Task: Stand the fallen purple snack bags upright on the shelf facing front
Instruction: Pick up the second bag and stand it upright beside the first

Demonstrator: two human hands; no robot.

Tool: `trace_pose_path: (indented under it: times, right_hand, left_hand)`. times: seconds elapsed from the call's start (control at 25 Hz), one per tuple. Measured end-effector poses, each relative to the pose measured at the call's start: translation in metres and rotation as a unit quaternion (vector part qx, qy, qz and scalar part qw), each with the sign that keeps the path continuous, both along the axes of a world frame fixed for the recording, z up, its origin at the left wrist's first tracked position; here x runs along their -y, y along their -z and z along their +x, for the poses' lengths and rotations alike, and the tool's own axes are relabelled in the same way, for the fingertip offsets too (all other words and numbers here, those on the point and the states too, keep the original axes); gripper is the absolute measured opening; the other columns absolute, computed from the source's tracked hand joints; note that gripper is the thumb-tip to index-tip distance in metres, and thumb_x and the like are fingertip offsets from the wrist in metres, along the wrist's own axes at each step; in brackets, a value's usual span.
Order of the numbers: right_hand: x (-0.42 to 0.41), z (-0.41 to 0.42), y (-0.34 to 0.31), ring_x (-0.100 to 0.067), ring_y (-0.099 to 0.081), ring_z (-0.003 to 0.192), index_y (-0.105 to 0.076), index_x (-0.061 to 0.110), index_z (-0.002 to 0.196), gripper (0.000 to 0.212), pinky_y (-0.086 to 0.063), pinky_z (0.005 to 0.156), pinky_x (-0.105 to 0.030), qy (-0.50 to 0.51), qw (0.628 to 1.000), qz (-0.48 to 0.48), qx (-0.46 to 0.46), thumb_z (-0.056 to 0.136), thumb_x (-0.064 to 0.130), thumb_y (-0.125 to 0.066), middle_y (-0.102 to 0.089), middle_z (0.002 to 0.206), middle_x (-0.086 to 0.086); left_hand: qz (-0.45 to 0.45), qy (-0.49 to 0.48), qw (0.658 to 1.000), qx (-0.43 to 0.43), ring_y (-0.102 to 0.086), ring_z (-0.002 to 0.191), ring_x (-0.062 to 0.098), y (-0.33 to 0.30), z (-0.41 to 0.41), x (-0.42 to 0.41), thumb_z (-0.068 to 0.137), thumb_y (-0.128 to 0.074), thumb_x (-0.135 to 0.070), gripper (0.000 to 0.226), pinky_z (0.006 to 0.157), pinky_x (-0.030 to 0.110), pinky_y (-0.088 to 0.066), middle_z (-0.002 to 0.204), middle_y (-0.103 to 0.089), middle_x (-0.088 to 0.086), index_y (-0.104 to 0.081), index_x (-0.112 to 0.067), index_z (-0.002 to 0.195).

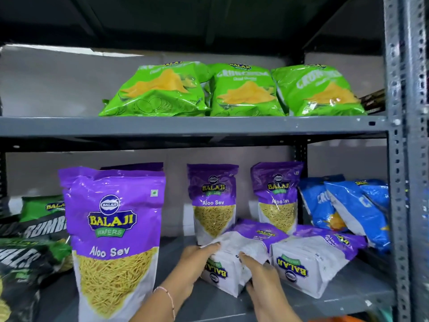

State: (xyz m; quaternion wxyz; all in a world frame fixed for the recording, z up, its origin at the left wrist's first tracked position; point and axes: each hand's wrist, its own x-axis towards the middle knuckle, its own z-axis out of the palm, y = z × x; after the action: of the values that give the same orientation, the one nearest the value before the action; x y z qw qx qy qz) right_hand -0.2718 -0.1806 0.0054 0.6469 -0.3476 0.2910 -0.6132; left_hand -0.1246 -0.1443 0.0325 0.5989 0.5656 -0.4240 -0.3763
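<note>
A purple Aloo Sev bag [246,254] lies fallen on its back in the middle of the lower shelf [348,291], bottom end toward me. My left hand [197,261] grips its left side and my right hand [260,273] grips its right side. A second fallen purple bag [318,259] lies just to its right, untouched. Three purple bags stand upright facing front: a large near one [113,240] at the left, one [213,201] behind my hands, and one [276,196] further right.
Blue snack bags [348,205] lean at the right end of the lower shelf by the grey upright post [399,182]. Black and green bags [30,233] are piled at the left. Green bags [232,91] fill the upper shelf.
</note>
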Motion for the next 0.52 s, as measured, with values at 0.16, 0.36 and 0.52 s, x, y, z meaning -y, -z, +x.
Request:
trace_pose_path:
  times: [0.16, 0.36, 0.52]
  right_hand:
    - [-0.011, -0.006, 0.008, -0.014, -0.078, 0.079, -0.071, 0.003, 0.110, 0.041, -0.063, 0.069, -0.026, 0.010, 0.996, -0.087, -0.022, 0.071, 0.000, -0.085, -0.079, 0.096, -0.013]
    - [-0.007, -0.012, 0.016, -0.030, -0.072, 0.107, -0.057, 0.004, 0.128, 0.075, -0.061, 0.077, -0.026, -0.008, 0.976, -0.213, -0.046, 0.056, 0.000, -0.078, -0.075, 0.115, -0.018]
    - [0.035, -0.018, 0.007, -0.032, -0.066, 0.120, -0.055, 0.014, 0.129, 0.075, -0.052, 0.101, -0.051, -0.054, 0.959, -0.233, -0.153, 0.060, -0.003, -0.079, -0.073, 0.121, -0.013]
  left_hand:
    - [-0.096, 0.027, 0.993, -0.060, -0.077, 0.073, 0.024, 0.014, 0.003, -0.014, 0.072, -0.084, -0.010, 0.031, 0.063, 0.031, -0.062, 0.090, -0.081, 0.018, -0.077, 0.000, 0.100]
    - [-0.163, 0.037, 0.983, -0.073, -0.070, 0.098, 0.029, 0.037, 0.023, -0.006, 0.015, -0.103, -0.029, 0.110, 0.087, 0.036, -0.057, 0.106, -0.078, 0.017, -0.067, -0.009, 0.117]
    - [-0.129, 0.013, 0.991, 0.011, -0.072, 0.092, 0.027, 0.036, 0.018, 0.002, 0.036, -0.087, 0.004, 0.094, 0.064, 0.023, -0.059, 0.111, -0.076, 0.015, -0.060, -0.012, 0.124]
